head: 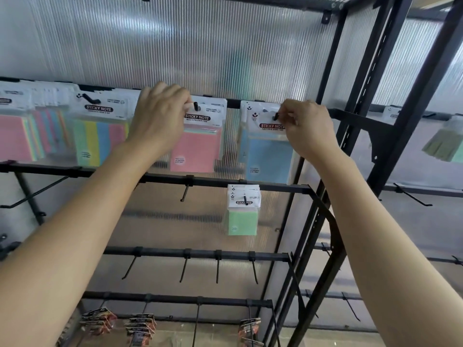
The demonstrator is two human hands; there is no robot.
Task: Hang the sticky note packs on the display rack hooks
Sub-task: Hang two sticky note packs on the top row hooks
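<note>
Both hands' fingers pinch "STICKY NOTE" headers at hooks: left hand [160, 113] pink pack [196, 146]; right hand [307, 126] blue pack [266, 156].

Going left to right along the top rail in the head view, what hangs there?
Pink sticky note pack → striped green, yellow, blue and pink pack → left hand → pink pack → blue pack → right hand at its hook → olive-green pack past the black upright.

left hand [160, 113] at hook [195, 105], pack [198, 136] hanging below | right hand [307, 126] at next hook [276, 116] rightward, pack [265, 149] below | lower rail: small pack [243, 211] between both hands
</note>
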